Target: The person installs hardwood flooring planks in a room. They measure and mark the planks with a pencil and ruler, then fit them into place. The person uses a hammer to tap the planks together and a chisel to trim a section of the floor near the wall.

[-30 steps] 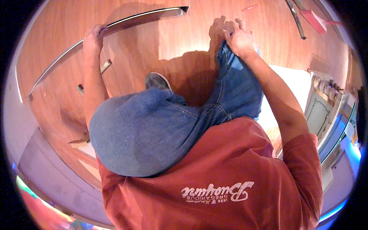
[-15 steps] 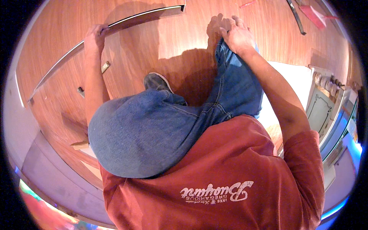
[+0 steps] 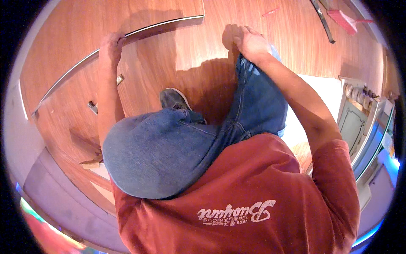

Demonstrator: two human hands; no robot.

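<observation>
Left hand (image 3: pixel 111 45) fingers curled over the panel (image 3: pixel 169 55) edge; right hand (image 3: pixel 250 42) closed at its far side, grip unclear. Kneeling weight could crack it.

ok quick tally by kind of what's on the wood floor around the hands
wooden panel: 1
shoe: 1
small metal fittings: 2
red brush: 1
dark bar: 1
total: 6
The left hand grips the panel's edge.
</observation>
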